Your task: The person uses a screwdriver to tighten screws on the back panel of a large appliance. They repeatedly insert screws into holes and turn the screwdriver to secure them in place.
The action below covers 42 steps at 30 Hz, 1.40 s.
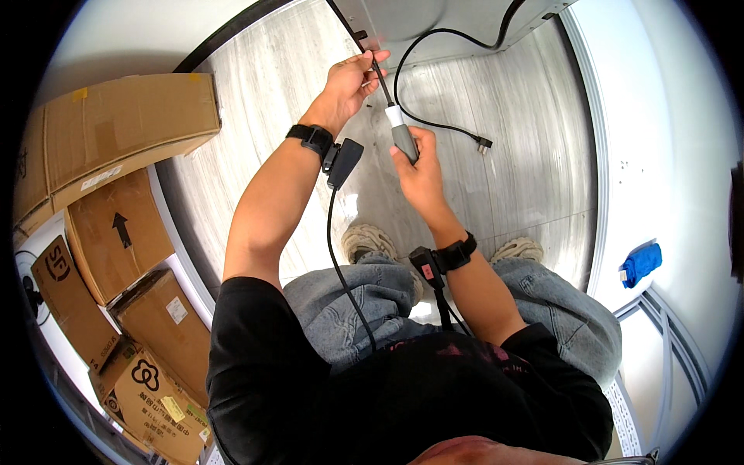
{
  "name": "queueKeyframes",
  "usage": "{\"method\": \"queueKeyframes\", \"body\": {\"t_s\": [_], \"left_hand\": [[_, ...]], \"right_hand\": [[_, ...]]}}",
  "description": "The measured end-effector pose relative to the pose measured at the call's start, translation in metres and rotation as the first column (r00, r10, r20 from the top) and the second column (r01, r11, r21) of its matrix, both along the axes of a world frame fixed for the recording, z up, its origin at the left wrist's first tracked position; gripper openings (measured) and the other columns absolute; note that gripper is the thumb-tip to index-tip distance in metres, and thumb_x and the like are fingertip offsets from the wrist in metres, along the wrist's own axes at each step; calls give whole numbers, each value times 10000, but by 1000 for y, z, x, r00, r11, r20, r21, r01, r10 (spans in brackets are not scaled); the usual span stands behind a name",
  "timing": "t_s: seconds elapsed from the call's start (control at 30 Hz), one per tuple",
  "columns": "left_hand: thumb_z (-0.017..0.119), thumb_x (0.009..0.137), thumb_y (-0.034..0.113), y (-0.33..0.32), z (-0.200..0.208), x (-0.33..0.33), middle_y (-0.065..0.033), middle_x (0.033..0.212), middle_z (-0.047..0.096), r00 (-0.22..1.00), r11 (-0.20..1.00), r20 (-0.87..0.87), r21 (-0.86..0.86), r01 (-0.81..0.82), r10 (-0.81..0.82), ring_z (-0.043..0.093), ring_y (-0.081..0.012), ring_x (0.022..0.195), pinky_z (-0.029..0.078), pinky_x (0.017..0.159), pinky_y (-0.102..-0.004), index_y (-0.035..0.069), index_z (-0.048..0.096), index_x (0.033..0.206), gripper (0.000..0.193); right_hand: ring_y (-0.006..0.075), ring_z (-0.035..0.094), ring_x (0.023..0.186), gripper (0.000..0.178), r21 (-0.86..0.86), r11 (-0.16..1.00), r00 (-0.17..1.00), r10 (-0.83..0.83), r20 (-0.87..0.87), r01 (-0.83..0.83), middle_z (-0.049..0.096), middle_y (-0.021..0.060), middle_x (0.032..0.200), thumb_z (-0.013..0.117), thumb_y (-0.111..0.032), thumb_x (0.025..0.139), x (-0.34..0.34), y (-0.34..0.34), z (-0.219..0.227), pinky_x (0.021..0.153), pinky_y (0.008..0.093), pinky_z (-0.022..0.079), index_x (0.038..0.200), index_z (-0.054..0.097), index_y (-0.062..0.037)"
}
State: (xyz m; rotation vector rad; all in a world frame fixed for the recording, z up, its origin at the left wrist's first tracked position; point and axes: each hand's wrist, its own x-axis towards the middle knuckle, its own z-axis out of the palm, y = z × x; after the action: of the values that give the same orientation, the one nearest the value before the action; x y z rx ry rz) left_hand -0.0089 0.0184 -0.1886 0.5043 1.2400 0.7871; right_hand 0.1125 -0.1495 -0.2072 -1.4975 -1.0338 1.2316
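My right hand (422,174) is wrapped round the grey handle of a screwdriver (403,139) with a white collar and a long dark shaft. The shaft points up and away, toward the lower edge of a grey metal cabinet (422,31). Close to that edge, the fingers of my left hand (355,81) are closed about the shaft near its tip. The tip itself and any screw there are too small to make out. A black power cord (422,120) curves past the screwdriver on the right and ends in a plug (484,145) on the floor.
Cardboard boxes (139,116) are stacked along the left side. Grey wood-look floor (527,147) lies under the cabinet and round my shoes. White walls stand on both sides, and a small blue cloth bundle (641,265) lies at the right. Cabled black devices (345,161) are strapped to my wrists.
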Motion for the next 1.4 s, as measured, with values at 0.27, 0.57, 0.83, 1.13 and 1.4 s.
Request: {"method": "queueKeyframes", "body": {"t_s": [0.27, 0.57, 0.83, 1.13, 1.4], "left_hand": [[408, 988, 196, 0, -2, -2, -30, 1089, 643, 1000, 1000, 15, 9, -12, 12, 525, -95, 766, 463, 660, -209, 30, 528, 1128, 248], [371, 984, 135, -1, -1, -6, -64, 1102, 634, 994, 1000, 111, 2, 2, -2, 552, -107, 785, 481, 692, -232, 7, 511, 1135, 243], [364, 975, 104, 2, -5, -5, -57, 1075, 640, 1000, 999, 6, 28, 26, -26, 556, -100, 809, 462, 740, -230, -4, 518, 1136, 248], [405, 952, 76, 0, -3, -2, -60, 1040, 663, 996, 999, 79, 5, -33, 33, 583, -102, 790, 463, 703, -235, 8, 531, 1102, 208], [385, 966, 89, -3, 4, 1, -59, 1092, 640, 1000, 1000, 15, 11, -4, 4, 552, -89, 804, 456, 715, -227, 3, 514, 1159, 248]], "right_hand": [[199, 542, 701, 382, -47, 998, 999, 37, -30, -38, 551, 137, 899, 606, -120, 857, 4, 4, 11, 629, 337, 443, 1169, 401, -35], [191, 533, 704, 347, 43, 997, 996, -61, 71, 58, 524, 110, 921, 616, -125, 855, -2, 4, -7, 633, 327, 462, 1151, 461, -30], [121, 583, 708, 325, -259, 950, 952, -229, -204, 173, 520, 44, 921, 577, -130, 889, -4, 9, 16, 538, 221, 438, 1177, 462, -32], [147, 529, 728, 361, -193, 970, 974, -178, -138, 150, 518, 107, 940, 582, -231, 894, -13, 4, -2, 574, 265, 460, 1100, 440, 29], [150, 587, 662, 296, -362, 898, 936, -320, -146, 250, 551, 84, 830, 546, -226, 920, -16, 15, 41, 527, 275, 481, 1038, 488, 39]]}}
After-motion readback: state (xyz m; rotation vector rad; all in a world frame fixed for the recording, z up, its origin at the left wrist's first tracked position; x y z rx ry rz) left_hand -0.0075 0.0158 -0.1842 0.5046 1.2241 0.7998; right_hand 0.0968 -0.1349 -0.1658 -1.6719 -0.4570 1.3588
